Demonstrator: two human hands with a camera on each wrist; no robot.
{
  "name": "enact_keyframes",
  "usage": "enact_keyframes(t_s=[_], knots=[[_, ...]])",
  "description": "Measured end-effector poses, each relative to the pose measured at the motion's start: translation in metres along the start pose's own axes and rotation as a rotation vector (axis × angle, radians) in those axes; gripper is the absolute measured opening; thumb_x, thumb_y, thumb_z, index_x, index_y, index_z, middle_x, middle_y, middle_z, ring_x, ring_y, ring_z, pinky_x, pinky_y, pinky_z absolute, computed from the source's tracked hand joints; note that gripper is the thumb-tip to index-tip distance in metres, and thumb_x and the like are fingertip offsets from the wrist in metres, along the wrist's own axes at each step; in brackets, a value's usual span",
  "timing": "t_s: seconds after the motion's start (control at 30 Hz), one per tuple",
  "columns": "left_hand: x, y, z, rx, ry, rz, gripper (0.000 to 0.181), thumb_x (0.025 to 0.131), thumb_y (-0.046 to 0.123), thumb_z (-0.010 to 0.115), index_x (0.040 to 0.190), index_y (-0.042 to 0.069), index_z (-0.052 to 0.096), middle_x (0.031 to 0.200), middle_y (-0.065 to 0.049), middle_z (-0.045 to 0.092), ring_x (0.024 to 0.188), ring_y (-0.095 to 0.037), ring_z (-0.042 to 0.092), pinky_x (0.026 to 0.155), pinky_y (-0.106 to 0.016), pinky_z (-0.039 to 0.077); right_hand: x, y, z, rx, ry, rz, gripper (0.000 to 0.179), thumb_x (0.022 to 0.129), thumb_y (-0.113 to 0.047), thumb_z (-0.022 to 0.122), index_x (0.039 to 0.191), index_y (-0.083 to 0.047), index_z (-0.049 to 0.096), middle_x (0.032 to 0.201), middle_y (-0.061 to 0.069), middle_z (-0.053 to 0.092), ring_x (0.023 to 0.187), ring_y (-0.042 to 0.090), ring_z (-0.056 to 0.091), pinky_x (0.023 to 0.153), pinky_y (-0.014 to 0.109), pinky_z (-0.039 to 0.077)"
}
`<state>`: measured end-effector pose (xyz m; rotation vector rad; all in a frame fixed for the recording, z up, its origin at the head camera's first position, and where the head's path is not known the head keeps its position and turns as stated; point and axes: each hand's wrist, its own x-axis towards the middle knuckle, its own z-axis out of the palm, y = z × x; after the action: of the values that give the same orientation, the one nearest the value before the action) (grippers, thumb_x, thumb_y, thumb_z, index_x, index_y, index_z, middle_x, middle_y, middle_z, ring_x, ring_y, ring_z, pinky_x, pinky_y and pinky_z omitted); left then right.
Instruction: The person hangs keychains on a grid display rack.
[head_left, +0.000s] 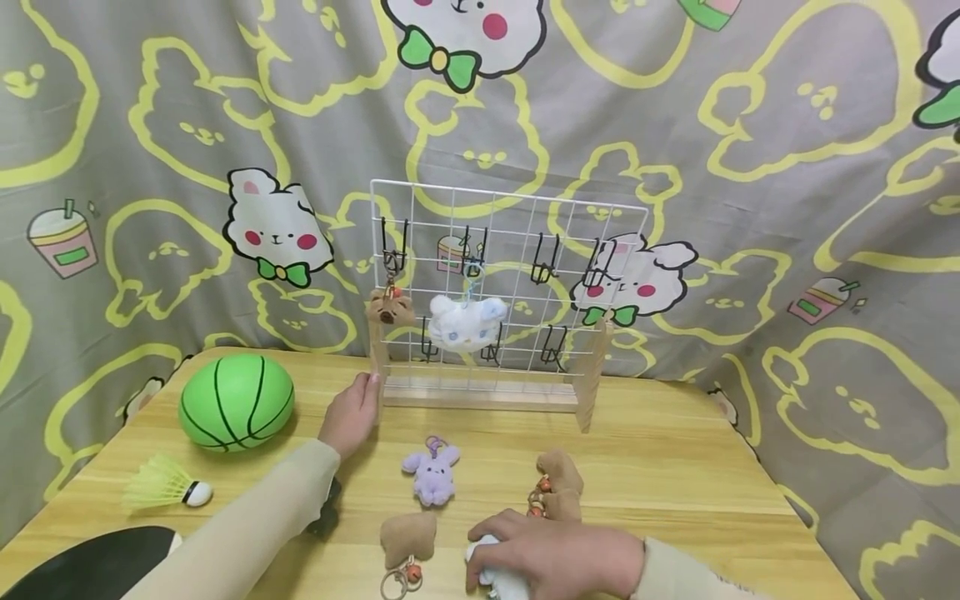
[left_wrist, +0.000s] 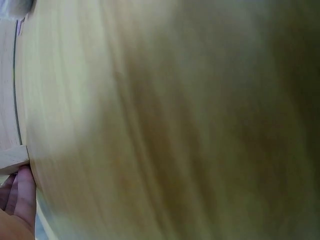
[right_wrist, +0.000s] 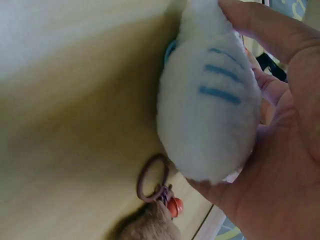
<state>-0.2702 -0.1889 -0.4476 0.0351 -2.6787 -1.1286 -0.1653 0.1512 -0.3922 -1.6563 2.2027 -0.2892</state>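
On the table stands a white wire grid rack (head_left: pixel 510 200) with wooden feet and black hooks. From its hooks hang a brown bear plush keychain (head_left: pixel 391 307) and a white plush keychain with blue eyes (head_left: pixel 468 323). My left hand (head_left: pixel 352 415) holds the rack's left wooden upright (left_wrist: pixel 14 157) near its base. At the front, my right hand (head_left: pixel 558 557) grips another white plush keychain (right_wrist: pixel 210 110) with blue stripes, partly hidden under the fingers in the head view. Nearby lie a purple plush keychain (head_left: pixel 434 479), a brown plush keychain (head_left: pixel 408 537) and another brown one (head_left: pixel 561 483).
A green ball (head_left: pixel 237 402) with black lines sits at the left, behind a yellow shuttlecock (head_left: pixel 168 487). A black rounded object (head_left: pixel 90 567) is cut off at the lower left. A small dark thing (head_left: pixel 326 510) lies partly behind my left sleeve. Patterned curtain (head_left: pixel 345 125) surrounds the table.
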Motion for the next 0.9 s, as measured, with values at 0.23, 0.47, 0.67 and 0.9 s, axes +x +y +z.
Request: enact_keyframes(t_s=[0.23, 0.47, 0.67, 0.9], knots=[[0.002, -0.004, 0.001, 0.012, 0.010, 0.002, 0.061, 0.115, 0.044, 0.021, 0.138, -0.003, 0.054, 0.096, -0.018, 0.067, 0.082, -0.029, 0.063, 0.073, -0.044, 0.053, 0.003, -0.002, 0.009, -0.097, -0.003, 0.034, 0.024, 0.107, -0.051, 0.055, 0.120, -0.033, 0.062, 0.141, -0.008, 0.053, 0.111, -0.001, 0.045, 0.088, 0.010, 0.040], [0.002, -0.005, 0.003, -0.001, 0.013, 0.010, 0.061, 0.115, 0.043, 0.021, 0.137, -0.004, 0.053, 0.093, -0.017, 0.065, 0.076, -0.026, 0.059, 0.066, -0.036, 0.049, 0.013, -0.006, 0.015, -0.223, -0.011, 0.085, 0.008, 0.106, -0.042, 0.061, 0.104, -0.034, 0.063, 0.119, -0.015, 0.051, 0.093, -0.003, 0.032, 0.073, 0.007, 0.034], [0.001, -0.008, 0.001, 0.010, 0.014, -0.004, 0.063, 0.115, 0.045, 0.020, 0.140, -0.004, 0.052, 0.097, -0.019, 0.067, 0.080, -0.028, 0.062, 0.072, -0.042, 0.053, 0.014, -0.005, 0.015, -0.150, 0.024, 0.095, 0.020, 0.101, -0.046, 0.068, 0.114, -0.032, 0.065, 0.115, -0.015, 0.053, 0.091, -0.002, 0.036, 0.074, 0.008, 0.038], [0.002, -0.007, 0.004, 0.005, 0.023, 0.011, 0.060, 0.116, 0.042, 0.022, 0.138, -0.005, 0.053, 0.096, -0.019, 0.067, 0.079, -0.029, 0.062, 0.069, -0.040, 0.052, 0.006, -0.001, 0.019, -0.040, 0.053, 0.127, 0.024, 0.101, -0.042, 0.068, 0.120, -0.029, 0.060, 0.105, -0.017, 0.054, 0.085, -0.003, 0.038, 0.073, 0.010, 0.040]])
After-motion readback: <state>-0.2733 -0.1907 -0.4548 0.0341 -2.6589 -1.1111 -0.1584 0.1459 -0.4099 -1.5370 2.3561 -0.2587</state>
